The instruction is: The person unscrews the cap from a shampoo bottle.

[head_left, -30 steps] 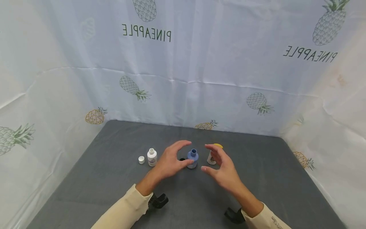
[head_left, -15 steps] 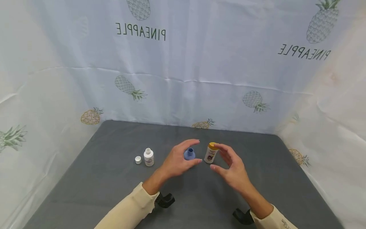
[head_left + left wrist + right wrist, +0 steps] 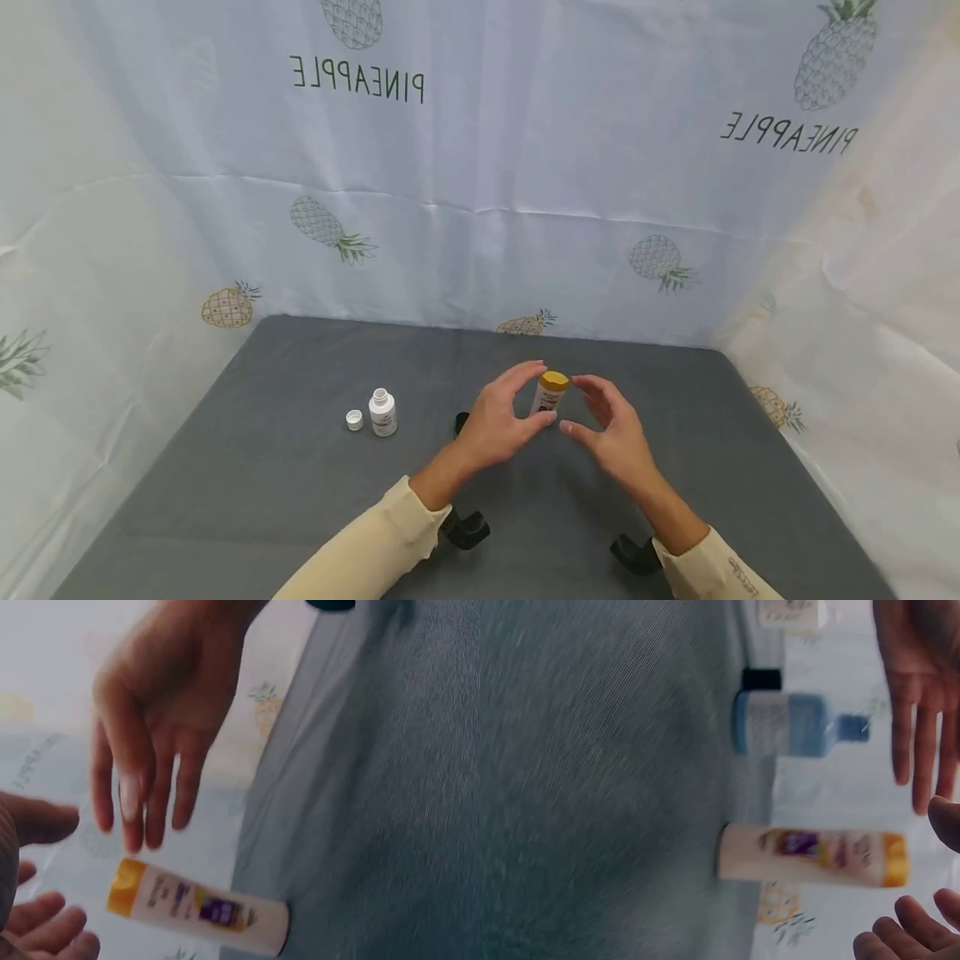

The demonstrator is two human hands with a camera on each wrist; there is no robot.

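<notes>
A white bottle with a yellow cap [image 3: 554,382] stands upright between my two hands. My left hand [image 3: 498,425] is at its left, thumb and fingers spread apart, overlapping it in the head view. On its right is my right hand [image 3: 618,433], fingers bent and parted from the thumb. In the left wrist view the right hand's fingertips hang close to the yellow cap [image 3: 126,886]. Both hands hold nothing. A blue bottle [image 3: 784,724] without a cap stands beside the white one in the right wrist view; my left hand hides it in the head view.
A small black cap [image 3: 762,679] lies by the blue bottle. Further left stands an uncapped white bottle [image 3: 383,415], with its white cap [image 3: 354,420] beside it. The grey table [image 3: 247,492] meets a pineapple-print curtain [image 3: 465,167] behind.
My left hand has moved right, past the blue bottle, to the yellow-capped bottle. My right hand has shifted slightly right, off that bottle. The head view has turned a little.
</notes>
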